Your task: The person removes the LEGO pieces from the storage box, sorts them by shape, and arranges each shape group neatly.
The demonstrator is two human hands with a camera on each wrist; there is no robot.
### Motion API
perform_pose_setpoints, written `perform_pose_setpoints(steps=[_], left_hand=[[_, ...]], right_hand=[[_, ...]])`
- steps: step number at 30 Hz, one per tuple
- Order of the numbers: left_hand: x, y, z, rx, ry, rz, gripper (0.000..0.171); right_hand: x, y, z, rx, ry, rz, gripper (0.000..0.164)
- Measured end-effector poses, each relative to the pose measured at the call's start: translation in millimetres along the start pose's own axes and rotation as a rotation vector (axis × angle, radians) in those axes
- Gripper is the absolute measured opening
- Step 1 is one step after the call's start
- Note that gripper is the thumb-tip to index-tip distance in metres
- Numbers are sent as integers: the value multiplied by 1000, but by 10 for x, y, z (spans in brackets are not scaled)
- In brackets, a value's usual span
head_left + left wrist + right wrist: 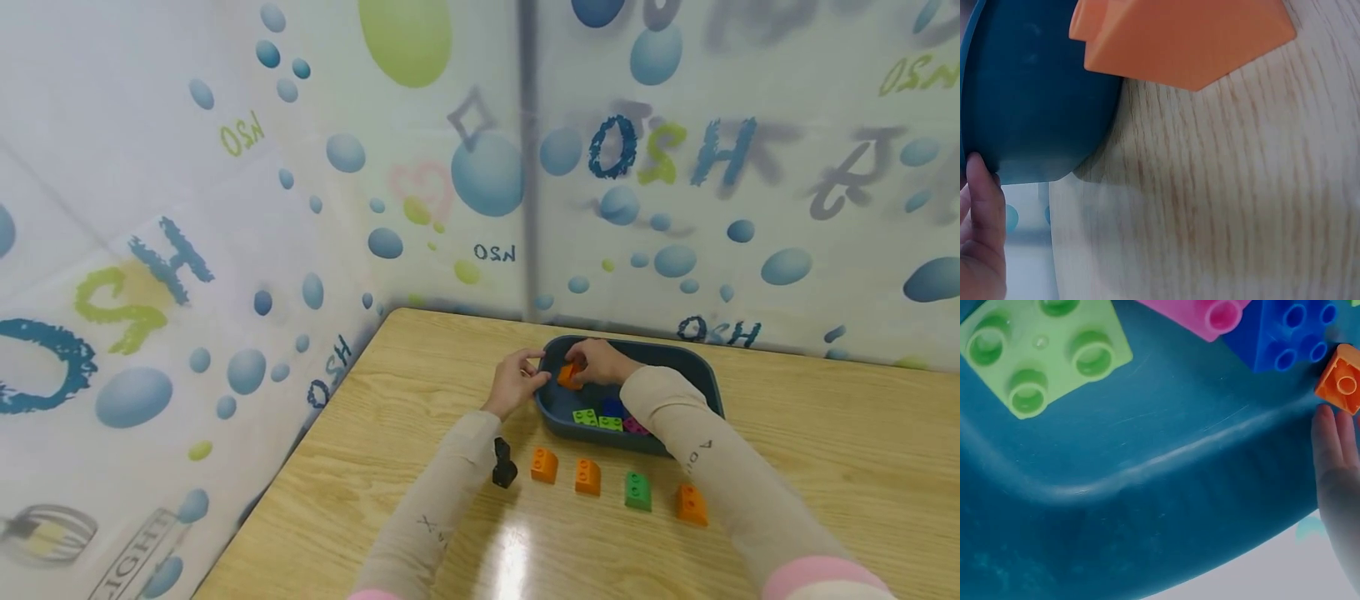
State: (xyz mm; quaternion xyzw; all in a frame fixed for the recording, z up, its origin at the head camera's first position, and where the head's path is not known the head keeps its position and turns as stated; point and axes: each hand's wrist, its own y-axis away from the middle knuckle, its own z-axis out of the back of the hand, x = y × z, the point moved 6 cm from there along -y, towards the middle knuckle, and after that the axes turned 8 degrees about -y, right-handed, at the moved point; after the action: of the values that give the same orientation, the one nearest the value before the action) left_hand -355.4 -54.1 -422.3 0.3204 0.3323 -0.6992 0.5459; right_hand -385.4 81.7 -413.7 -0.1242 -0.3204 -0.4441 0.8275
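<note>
My right hand reaches into a dark blue tray and pinches an orange toy brick. The right wrist view shows its fingertips against this brick, whose hollow underside faces the camera. At the tray's left end, my left hand touches the rim with its fingers extended; part of it also shows in the left wrist view. Lime green bricks, a blue brick and a magenta brick lie inside the tray.
In front of the tray stand an orange brick, a second orange brick, a green brick and another orange brick, spaced in a row. A black device sits beside the left sleeve. Printed sheets hang behind the table.
</note>
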Motion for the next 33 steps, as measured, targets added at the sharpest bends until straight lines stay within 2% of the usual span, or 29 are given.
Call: perform_pose_setpoints(steps=[9, 20, 33], left_hand=[[-9, -1, -20, -7, -36, -10, 34], [-33, 5, 1, -23, -56, -15, 33], [-26, -3, -8, -23, -74, -27, 33]], right_hand=[[115, 60, -45, 3, 21, 49, 36], [217, 191, 30, -23, 19, -10, 39], [161, 295, -94, -120, -27, -68, 45]])
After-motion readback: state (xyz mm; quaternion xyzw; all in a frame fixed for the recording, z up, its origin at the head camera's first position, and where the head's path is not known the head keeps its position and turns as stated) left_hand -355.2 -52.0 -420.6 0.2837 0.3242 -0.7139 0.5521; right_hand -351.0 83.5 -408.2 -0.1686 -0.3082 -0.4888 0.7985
